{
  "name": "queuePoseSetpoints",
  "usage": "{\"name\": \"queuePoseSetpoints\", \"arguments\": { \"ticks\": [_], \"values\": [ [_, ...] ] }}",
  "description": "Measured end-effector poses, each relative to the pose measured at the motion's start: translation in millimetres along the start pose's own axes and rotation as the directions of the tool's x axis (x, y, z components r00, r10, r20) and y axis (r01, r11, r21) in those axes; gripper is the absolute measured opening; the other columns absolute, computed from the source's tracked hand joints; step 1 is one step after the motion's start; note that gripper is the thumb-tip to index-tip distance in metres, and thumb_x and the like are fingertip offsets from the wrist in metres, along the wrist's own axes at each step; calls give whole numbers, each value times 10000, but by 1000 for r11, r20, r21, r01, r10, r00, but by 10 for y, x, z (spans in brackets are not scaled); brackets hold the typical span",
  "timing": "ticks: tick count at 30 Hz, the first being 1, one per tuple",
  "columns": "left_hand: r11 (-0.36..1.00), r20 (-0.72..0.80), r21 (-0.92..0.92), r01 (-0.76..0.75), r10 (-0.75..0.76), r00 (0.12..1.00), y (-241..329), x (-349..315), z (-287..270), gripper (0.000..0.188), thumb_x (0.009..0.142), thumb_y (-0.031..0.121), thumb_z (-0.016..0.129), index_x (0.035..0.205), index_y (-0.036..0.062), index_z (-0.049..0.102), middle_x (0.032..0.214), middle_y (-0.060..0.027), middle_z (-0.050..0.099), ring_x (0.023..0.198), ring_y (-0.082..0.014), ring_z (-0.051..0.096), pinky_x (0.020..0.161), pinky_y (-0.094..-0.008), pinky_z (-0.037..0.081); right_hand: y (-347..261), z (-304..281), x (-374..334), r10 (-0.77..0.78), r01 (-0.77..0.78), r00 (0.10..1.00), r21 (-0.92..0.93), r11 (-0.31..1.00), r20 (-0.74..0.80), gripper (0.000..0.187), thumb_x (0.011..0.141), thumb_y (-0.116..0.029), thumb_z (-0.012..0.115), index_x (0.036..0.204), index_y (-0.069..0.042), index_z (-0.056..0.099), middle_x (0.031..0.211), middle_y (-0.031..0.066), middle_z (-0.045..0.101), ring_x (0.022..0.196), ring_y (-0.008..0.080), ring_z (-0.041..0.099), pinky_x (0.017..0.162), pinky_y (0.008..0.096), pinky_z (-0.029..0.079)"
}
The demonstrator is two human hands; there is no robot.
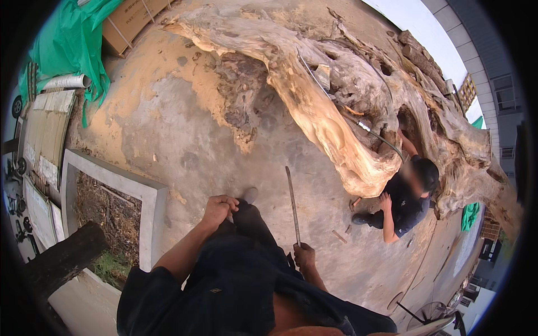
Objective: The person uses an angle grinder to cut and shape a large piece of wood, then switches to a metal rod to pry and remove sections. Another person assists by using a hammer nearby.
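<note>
1. the person's right hand, lower centre of the frame, is closed around the lower end of a long thin bar; the rest of the bar stands free, its tip toward the middle of the frame and touching nothing that i can see.
2. the left hand, left of lower centre, has its fingers curled in; whether they pinch anything small, i cannot tell.
3. a huge gnarled trunk spans the upper centre to the right edge, well apart from both hands.
4. a co-worker crouches right of centre, close against the trunk's pale limb. swinging the bar to the right while stepping nearer could, i judge, strike that person or scar the wood.
5. held by one end, the bar would likely twist in the fist if its tip caught.
6. a thin cable lies along the trunk beside the co-worker; a snag could pull it loose. a loose wood scrap, lower right of centre, might roll underfoot.
7. writing: the cardboard box, upper left, bears small dark printing, and the shirt, lower centre, a tiny tag; i can read no brand on either.
</note>
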State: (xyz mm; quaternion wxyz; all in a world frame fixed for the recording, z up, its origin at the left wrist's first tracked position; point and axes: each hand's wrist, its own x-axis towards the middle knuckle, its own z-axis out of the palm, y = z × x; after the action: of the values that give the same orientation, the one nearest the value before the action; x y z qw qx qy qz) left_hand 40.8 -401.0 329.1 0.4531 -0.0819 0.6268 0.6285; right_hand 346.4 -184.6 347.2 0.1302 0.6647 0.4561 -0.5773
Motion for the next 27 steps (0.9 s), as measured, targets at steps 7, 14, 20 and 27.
{"name": "queuePoseSetpoints", "arguments": {
  "ticks": [7,14,20,27],
  "values": [
    [981,181,162,107,-136,974,301,1042,61,144,934,66,514,938,16,649,964,-85,707,771,-128,685,628,-264,513,-423,500,376,20,-14,998,115,993,-53,199,911,-214,679,1009,-42,657,615,-18,477,426,77,396,370,269,272],
    [909,407,406,90,-269,873,424,2175,-2,224,996,211,643,1133,38,604,965,-47,672,774,-120,660,615,-261,496,-572,1012,441,36,-18,975,82,997,-219,172,924,-212,681,989,-54,671,596,-42,474,425,56,398,366,250,276],
    [816,671,568,-108,-383,635,82,3197,182,385,995,394,622,1125,31,613,904,-38,634,841,-160,642,703,-333,496,-980,1663,801,85,-41,977,220,975,-193,164,933,-186,679,999,-36,673,581,-46,465,416,59,381,366,249,274],
    [913,886,394,110,-409,221,-636,3947,851,527,989,513,602,1206,34,628,1076,-107,679,894,-221,667,806,-378,523,-743,2003,2068,-180,213,972,245,946,-149,198,982,-180,662,1068,-2,665,609,-28,492,442,54,361,404,235,261]
  ]
}}
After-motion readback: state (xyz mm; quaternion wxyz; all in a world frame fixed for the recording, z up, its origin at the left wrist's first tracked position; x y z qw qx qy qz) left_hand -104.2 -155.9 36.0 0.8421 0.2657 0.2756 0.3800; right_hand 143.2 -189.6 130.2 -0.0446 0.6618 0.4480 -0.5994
